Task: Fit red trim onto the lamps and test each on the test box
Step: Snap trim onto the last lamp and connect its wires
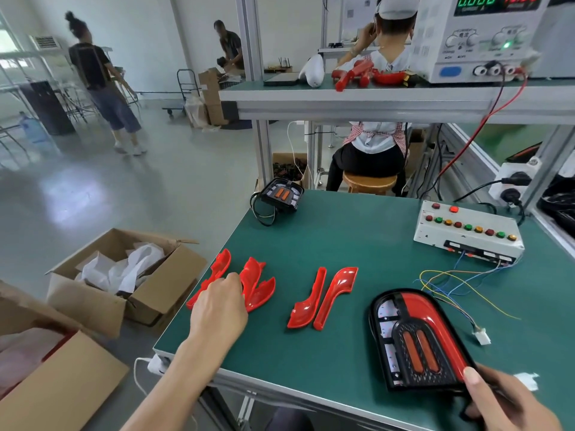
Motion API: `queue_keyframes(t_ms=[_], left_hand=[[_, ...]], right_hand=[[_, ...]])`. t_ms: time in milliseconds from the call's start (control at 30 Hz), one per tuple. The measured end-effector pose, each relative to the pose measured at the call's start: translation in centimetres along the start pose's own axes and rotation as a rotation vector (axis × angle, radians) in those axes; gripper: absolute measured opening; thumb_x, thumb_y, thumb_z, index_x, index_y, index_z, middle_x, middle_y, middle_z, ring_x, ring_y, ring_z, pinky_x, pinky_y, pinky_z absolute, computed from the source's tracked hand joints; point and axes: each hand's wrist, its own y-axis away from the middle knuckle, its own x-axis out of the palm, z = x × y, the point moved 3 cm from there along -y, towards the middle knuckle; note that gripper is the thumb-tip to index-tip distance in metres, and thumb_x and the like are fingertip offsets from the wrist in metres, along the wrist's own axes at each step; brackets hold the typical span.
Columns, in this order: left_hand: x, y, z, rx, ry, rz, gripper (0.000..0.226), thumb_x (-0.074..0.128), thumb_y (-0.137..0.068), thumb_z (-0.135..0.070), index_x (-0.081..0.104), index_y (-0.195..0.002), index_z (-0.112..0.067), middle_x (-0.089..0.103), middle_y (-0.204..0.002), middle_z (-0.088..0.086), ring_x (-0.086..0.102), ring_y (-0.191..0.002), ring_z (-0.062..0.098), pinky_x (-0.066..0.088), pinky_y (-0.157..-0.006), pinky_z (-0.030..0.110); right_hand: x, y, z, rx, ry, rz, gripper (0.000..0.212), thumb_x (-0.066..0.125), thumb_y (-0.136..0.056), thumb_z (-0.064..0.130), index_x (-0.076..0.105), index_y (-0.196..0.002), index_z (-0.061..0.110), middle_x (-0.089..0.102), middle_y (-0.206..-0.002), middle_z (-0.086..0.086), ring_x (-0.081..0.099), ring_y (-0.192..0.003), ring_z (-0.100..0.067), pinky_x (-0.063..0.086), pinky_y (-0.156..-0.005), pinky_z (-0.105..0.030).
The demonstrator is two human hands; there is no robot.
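Observation:
My right hand [501, 399] grips the near corner of a black lamp [417, 337] that has a red trim along its right side and two orange strips. My left hand [219, 303] reaches over a pile of red trim pieces [252, 284] at the table's left edge, its curled fingers on one of them. Two more red trims [323, 297] lie side by side in the middle of the green table [357, 237]. The white test box [466, 233] with coloured buttons sits at the right; its loose wires end in a white plug [481, 336]. A second lamp [281, 194] rests at the far edge.
Open cardboard boxes [124, 284] stand on the floor left of the table. A power supply [476, 38] and red parts sit on the upper shelf [342, 94]. A person sits on a stool beyond the table; two others stand far left.

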Motion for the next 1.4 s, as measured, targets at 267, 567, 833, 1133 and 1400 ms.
queue_keyframes(t_ms=[267, 567, 833, 1133, 1400], left_hand=[[-1.4, 0.3, -0.4, -0.050, 0.461, -0.286, 0.015, 0.068, -0.091, -0.019, 0.063, -0.079, -0.027, 0.065, -0.070, -0.012, 0.061, -0.068, 0.011, 0.041, -0.062, 0.031], [1.3, 5.3, -12.0, -0.026, 1.473, 0.262, 0.012, 0.065, -0.095, 0.001, 0.061, -0.085, -0.004, 0.064, -0.061, 0.007, 0.054, -0.045, 0.012, 0.040, -0.041, 0.019], [4.0, 7.1, -17.4, -0.074, 1.787, 0.531, 0.018, 0.060, -0.098, -0.002, 0.070, -0.084, -0.009, 0.074, -0.082, 0.011, 0.070, -0.072, 0.020, 0.060, -0.069, 0.030], [6.6, 2.9, -16.7, 0.088, 0.741, 0.397, 0.051, 0.033, -0.104, -0.055, 0.056, -0.079, -0.016, 0.069, -0.082, 0.002, 0.069, -0.087, 0.026, 0.051, -0.081, 0.040], [7.0, 1.1, -19.9, 0.235, 0.587, 0.623, 0.041, 0.037, -0.107, -0.043, 0.061, -0.106, -0.011, 0.065, -0.098, 0.007, 0.062, -0.079, 0.024, 0.061, -0.082, 0.044]], right_hand=[[0.2, -0.3, 0.6, -0.028, 0.016, -0.042, 0.033, 0.073, -0.078, 0.039, 0.075, -0.096, 0.011, 0.066, -0.082, -0.022, 0.063, -0.056, -0.010, 0.045, -0.055, -0.001], [3.3, 0.9, 5.9, -0.161, 0.061, 0.026, 0.019, 0.069, -0.087, 0.057, 0.075, -0.097, 0.042, 0.074, -0.093, 0.024, 0.068, -0.091, 0.001, 0.048, -0.081, -0.013], [5.7, -0.4, 8.7, -0.193, 0.193, 0.195, 0.014, 0.075, -0.086, 0.038, 0.071, -0.094, 0.050, 0.071, -0.082, 0.030, 0.066, -0.073, 0.002, 0.046, -0.068, -0.006], [6.9, 1.6, 6.8, -0.269, 0.824, 0.028, 0.025, 0.080, -0.078, 0.037, 0.064, -0.077, 0.018, 0.069, -0.075, -0.003, 0.069, -0.072, -0.034, 0.049, -0.058, -0.038], [8.1, 1.9, 7.2, -0.323, 0.968, 0.095, 0.048, 0.100, -0.038, 0.031, 0.064, -0.063, 0.013, 0.063, -0.058, -0.004, 0.065, -0.049, -0.026, 0.045, -0.035, -0.030]])
